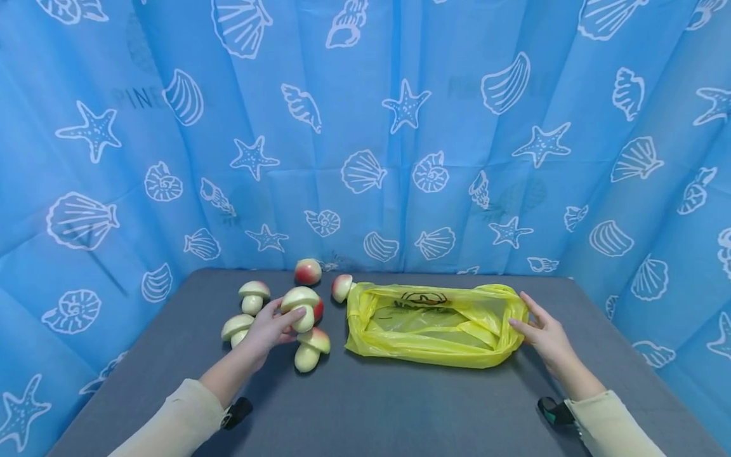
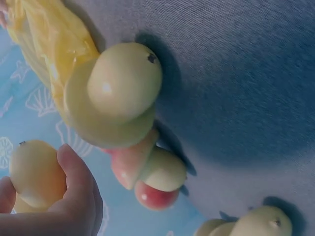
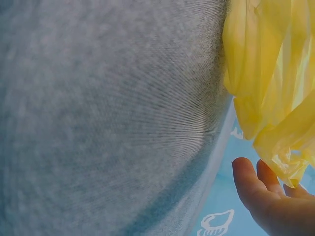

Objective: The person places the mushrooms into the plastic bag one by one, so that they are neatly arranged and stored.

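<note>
My left hand pinches a cream toy mushroom between thumb and fingers, raised above the other mushrooms. The left wrist view shows that held mushroom with its rounded stem up. Just below the hand lies another mushroom with a pinkish cap. A yellow plastic bag lies with its mouth spread wide and its rim folded outward. At the bag's right end, my right hand holds the rim, thumb at the near side and fingers behind. Seen from the right wrist, the bag hangs against the fingertips.
Two mushrooms, one behind the other, sit left of my left hand. A red-capped mushroom is at the back, and another lies beside the bag's left corner. A blue shell-print curtain surrounds the grey table.
</note>
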Action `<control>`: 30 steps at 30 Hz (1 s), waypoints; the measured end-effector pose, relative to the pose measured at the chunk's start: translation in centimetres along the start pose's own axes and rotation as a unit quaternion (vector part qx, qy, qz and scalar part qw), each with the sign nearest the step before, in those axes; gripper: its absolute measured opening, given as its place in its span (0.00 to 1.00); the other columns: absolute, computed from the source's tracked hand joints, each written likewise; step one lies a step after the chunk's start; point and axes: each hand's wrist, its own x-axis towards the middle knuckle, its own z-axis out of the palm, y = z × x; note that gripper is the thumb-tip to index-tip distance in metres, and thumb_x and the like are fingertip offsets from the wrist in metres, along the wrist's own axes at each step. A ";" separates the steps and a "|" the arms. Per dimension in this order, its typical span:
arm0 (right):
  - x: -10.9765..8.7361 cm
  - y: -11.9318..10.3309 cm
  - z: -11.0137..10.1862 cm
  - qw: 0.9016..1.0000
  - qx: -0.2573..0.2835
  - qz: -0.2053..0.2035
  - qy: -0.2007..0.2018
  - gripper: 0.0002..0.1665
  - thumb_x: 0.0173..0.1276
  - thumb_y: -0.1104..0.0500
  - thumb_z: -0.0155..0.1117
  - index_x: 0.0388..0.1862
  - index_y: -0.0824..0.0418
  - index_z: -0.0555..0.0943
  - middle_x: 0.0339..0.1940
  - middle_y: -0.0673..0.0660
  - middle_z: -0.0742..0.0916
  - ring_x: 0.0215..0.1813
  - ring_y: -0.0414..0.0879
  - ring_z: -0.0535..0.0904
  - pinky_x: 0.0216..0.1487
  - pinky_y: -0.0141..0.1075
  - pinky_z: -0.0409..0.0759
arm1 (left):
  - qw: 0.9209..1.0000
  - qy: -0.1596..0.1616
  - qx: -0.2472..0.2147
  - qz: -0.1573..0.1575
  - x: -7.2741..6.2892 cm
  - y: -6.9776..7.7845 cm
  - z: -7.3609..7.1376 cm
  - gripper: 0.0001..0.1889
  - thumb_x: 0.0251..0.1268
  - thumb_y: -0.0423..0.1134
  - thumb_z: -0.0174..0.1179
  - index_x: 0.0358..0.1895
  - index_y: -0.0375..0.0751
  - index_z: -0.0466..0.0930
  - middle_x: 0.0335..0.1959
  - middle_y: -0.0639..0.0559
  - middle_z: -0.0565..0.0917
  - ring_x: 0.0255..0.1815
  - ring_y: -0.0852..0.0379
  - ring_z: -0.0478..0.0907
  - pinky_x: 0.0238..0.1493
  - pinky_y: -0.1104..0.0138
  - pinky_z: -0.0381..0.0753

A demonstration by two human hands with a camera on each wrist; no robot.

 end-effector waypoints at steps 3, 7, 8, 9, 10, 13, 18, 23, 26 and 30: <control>0.0 0.0 -0.1 1.000 -0.003 -0.001 0.000 0.47 0.76 0.52 0.55 0.79 0.59 0.37 0.77 0.69 0.39 0.73 0.73 0.49 0.49 0.30 0.79 | 1.000 -0.015 -0.015 0.002 0.2 0.0 0.5 0.41 0.71 0.45 0.57 0.74 0.25 0.46 0.53 0.34 0.77 0.38 0.57 0.80 0.47 0.58 0.81; -0.2 0.0 0.1 1.000 0.003 -0.007 -0.002 0.47 0.76 0.53 0.55 0.79 0.58 0.37 0.77 0.69 0.40 0.73 0.72 0.49 0.45 0.25 0.76 | 0.999 -0.025 -0.024 -0.003 0.3 0.1 1.2 0.40 0.71 0.45 0.58 0.74 0.25 0.47 0.51 0.36 0.77 0.38 0.57 0.81 0.46 0.60 0.82; -0.2 0.0 0.2 1.000 0.004 -0.009 -0.002 0.47 0.76 0.53 0.55 0.79 0.58 0.37 0.77 0.69 0.40 0.73 0.72 0.49 0.44 0.24 0.76 | 0.999 -0.027 -0.026 -0.005 0.3 0.2 1.4 0.40 0.71 0.44 0.58 0.74 0.26 0.47 0.50 0.37 0.77 0.37 0.58 0.80 0.46 0.61 0.82; -0.2 0.0 0.2 1.000 0.006 -0.009 -0.002 0.47 0.76 0.53 0.55 0.79 0.58 0.37 0.77 0.69 0.41 0.73 0.72 0.49 0.44 0.24 0.76 | 0.999 -0.028 -0.026 -0.004 0.3 0.3 1.6 0.40 0.70 0.44 0.58 0.74 0.26 0.48 0.49 0.37 0.78 0.36 0.58 0.80 0.46 0.61 0.82; -0.3 0.0 0.3 1.000 0.007 -0.010 -0.002 0.47 0.76 0.53 0.55 0.79 0.58 0.37 0.77 0.69 0.41 0.73 0.72 0.49 0.43 0.23 0.75 | 0.999 -0.028 -0.027 -0.005 0.3 0.4 1.8 0.39 0.70 0.43 0.58 0.74 0.27 0.48 0.49 0.38 0.77 0.35 0.58 0.80 0.45 0.61 0.82; -0.2 0.1 0.2 1.000 0.004 -0.007 0.000 0.47 0.76 0.53 0.56 0.79 0.58 0.37 0.77 0.70 0.40 0.73 0.73 0.50 0.44 0.24 0.76 | 0.999 -0.033 -0.035 -0.002 0.4 0.9 2.4 0.39 0.71 0.42 0.58 0.74 0.27 0.48 0.50 0.37 0.76 0.33 0.59 0.79 0.44 0.62 0.82; -0.2 0.1 0.3 1.000 0.004 0.002 0.001 0.47 0.76 0.53 0.55 0.79 0.58 0.38 0.77 0.69 0.40 0.73 0.72 0.50 0.47 0.27 0.78 | 0.998 -0.042 -0.045 0.006 0.6 1.2 3.2 0.38 0.71 0.41 0.57 0.75 0.29 0.48 0.53 0.34 0.75 0.32 0.58 0.78 0.43 0.60 0.83; 0.0 0.1 0.4 1.000 -0.003 0.009 0.002 0.46 0.76 0.53 0.55 0.79 0.57 0.38 0.77 0.69 0.41 0.73 0.72 0.50 0.56 0.40 0.78 | 0.997 -0.055 -0.043 0.010 0.6 1.4 3.6 0.33 0.72 0.41 0.57 0.72 0.30 0.55 0.49 0.39 0.76 0.32 0.56 0.78 0.43 0.60 0.82; 0.0 0.2 0.5 1.000 -0.006 0.009 0.003 0.46 0.76 0.53 0.55 0.79 0.57 0.39 0.77 0.69 0.41 0.73 0.72 0.51 0.56 0.41 0.78 | 0.997 -0.056 -0.042 0.012 0.7 1.5 3.8 0.30 0.72 0.40 0.57 0.70 0.30 0.59 0.47 0.40 0.77 0.32 0.56 0.78 0.43 0.59 0.82; 0.0 0.3 0.5 1.000 -0.002 0.000 0.003 0.46 0.76 0.54 0.55 0.79 0.58 0.39 0.77 0.69 0.42 0.72 0.72 0.51 0.50 0.32 0.79 | 0.998 -0.053 -0.039 0.011 0.9 1.6 4.1 0.29 0.71 0.40 0.57 0.69 0.30 0.60 0.48 0.39 0.77 0.32 0.58 0.78 0.44 0.58 0.82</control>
